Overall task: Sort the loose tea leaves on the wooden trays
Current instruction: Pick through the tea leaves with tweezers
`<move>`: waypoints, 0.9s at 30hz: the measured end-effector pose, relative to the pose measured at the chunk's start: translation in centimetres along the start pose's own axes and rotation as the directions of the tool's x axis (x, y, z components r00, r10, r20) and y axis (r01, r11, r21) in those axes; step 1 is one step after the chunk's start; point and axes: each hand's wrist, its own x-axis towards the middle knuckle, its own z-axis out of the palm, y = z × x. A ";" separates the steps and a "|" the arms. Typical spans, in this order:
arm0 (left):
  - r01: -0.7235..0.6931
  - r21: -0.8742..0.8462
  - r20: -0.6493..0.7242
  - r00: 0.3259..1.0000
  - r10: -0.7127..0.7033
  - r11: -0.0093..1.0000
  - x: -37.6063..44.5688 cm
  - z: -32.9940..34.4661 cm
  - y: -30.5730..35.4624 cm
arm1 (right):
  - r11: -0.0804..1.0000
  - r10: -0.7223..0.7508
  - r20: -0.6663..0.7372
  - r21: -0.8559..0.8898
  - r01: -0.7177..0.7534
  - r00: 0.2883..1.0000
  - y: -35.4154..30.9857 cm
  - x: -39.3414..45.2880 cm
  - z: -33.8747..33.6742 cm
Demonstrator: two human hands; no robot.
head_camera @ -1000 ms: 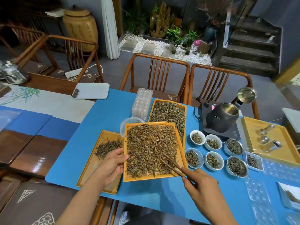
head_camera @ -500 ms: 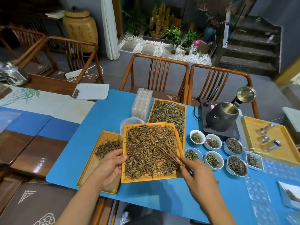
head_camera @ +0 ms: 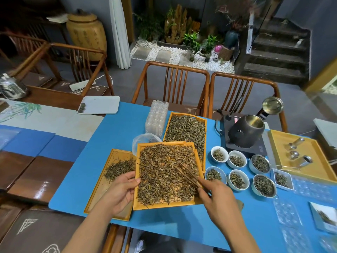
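A yellow wooden tray (head_camera: 165, 205) heaped with brown loose tea leaves (head_camera: 164, 172) is in the middle, resting over the edges of two other trays. My left hand (head_camera: 119, 192) grips its left rim. My right hand (head_camera: 216, 195) holds wooden tongs (head_camera: 187, 175), whose tips lie in the leaves at the tray's right side. To the left lies a wooden tray (head_camera: 99, 196) with a small pile of dark leaves (head_camera: 119, 168). Behind stands a third tray (head_camera: 169, 125) full of greenish leaves.
Several white cups (head_camera: 237, 179) of tea leaves stand to the right on the blue mat (head_camera: 116, 136). A dark kettle (head_camera: 246, 132) sits on a heater behind them. A yellow tray (head_camera: 313, 170) with metal pieces lies far right. Clear plastic moulds (head_camera: 156, 117) and chairs are behind.
My right hand with the tongs has moved left and forward over the tray, the tips going deeper into the leaves. My left hand keeps its hold on the rim.
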 end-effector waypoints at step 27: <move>0.011 0.006 0.028 1.000 -0.011 1.000 0.2 0.7 0.7 | 1.000 -0.029 0.006 -0.006 0.029 1.000 -0.5 0.8 0.1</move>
